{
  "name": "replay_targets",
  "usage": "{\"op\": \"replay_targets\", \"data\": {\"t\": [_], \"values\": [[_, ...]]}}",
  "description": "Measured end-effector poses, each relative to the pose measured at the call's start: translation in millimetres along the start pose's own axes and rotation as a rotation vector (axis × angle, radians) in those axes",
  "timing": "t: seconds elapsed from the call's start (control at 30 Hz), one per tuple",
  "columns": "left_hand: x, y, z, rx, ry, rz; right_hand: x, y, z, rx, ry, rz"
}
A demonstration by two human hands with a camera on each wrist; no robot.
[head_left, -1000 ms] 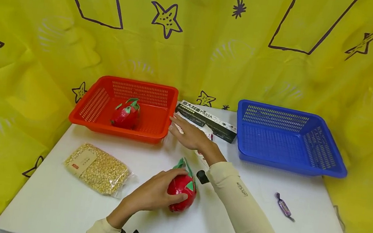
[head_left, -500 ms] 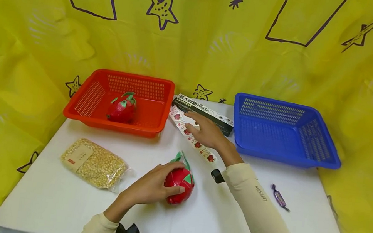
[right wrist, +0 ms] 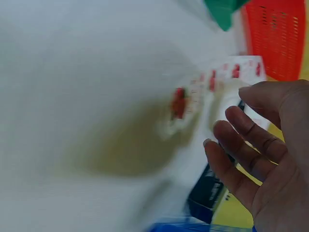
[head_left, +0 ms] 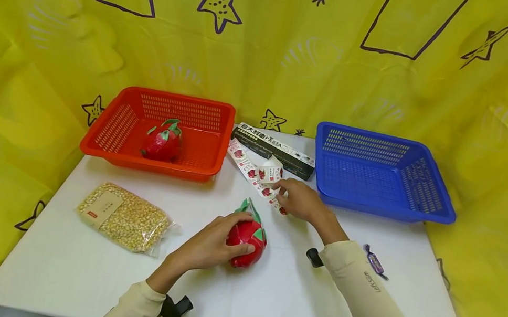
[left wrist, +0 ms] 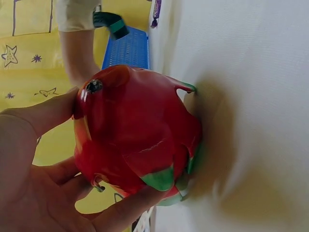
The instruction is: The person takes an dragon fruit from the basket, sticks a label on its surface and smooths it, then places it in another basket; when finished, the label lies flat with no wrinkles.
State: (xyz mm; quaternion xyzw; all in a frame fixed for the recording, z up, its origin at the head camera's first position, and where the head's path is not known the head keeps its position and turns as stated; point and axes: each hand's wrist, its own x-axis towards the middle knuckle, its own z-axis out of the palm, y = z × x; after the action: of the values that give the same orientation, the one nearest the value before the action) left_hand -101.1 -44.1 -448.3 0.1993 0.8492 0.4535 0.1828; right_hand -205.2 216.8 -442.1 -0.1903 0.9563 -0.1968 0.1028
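Observation:
My left hand grips a red toy dragon fruit with green leaf tips, low over the white table. In the left wrist view the thumb and fingers curl round the fruit. My right hand hovers beside a strip of stickers printed with red fruit; part of the strip curls up near the fingertips. Seen from the right wrist, that hand has loosely bent fingers with nothing between them. Behind the strip lies a long black-and-white pasta box.
A red basket at back left holds another dragon fruit. A blue basket stands at back right. The table also bears a bag of yellow kernels and a purple wrapped candy. A yellow curtain hangs behind.
My right hand has moved right and nearer to me, away from the red basket's side, uncovering the sticker strip. The left hand keeps its grip on the dragon fruit. The head view has shifted slightly.

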Motion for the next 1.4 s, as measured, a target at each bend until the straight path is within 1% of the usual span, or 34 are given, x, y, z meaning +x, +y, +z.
{"op": "replay_targets", "data": {"t": [0.07,0.13,0.23,0.4,0.5,0.67,0.9,1.17,1.3,1.4], "values": [[0.7,-0.5,0.6,-0.007,0.002,-0.004,-2.1,6.0,9.3,-0.046,-0.03,0.024],[1.4,-1.1,1.0,-0.013,0.004,-0.006,-4.3,9.9,16.8,-0.085,-0.039,0.041],[2.0,-1.5,0.8,-0.005,-0.002,0.0,-6.8,13.8,24.1,-0.133,-0.016,0.05],[2.8,0.5,-2.4,0.032,-0.042,0.018,-7.6,18.6,28.9,-0.153,0.038,0.039],[2.6,1.0,-3.2,0.049,-0.056,0.02,-7.6,20.3,30.1,-0.159,0.052,0.032],[0.7,-0.1,-1.4,0.046,-0.051,0.01,-8.4,20.3,32.0,-0.176,0.092,0.005],[-0.3,-0.2,-1.3,0.035,-0.042,0.008,-8.5,15.2,33.8,-0.238,0.166,-0.072],[0.4,-0.9,-0.5,0.023,-0.044,0.006,-9.7,10.8,34.2,-0.339,0.182,-0.129],[0.4,-2.2,0.3,0.022,-0.048,0.0,-11.5,12.0,35.7,-0.338,0.204,-0.163],[0.1,-3.0,0.0,0.02,-0.045,-0.007,-12.9,12.9,36.5,-0.296,0.208,-0.171]]}}
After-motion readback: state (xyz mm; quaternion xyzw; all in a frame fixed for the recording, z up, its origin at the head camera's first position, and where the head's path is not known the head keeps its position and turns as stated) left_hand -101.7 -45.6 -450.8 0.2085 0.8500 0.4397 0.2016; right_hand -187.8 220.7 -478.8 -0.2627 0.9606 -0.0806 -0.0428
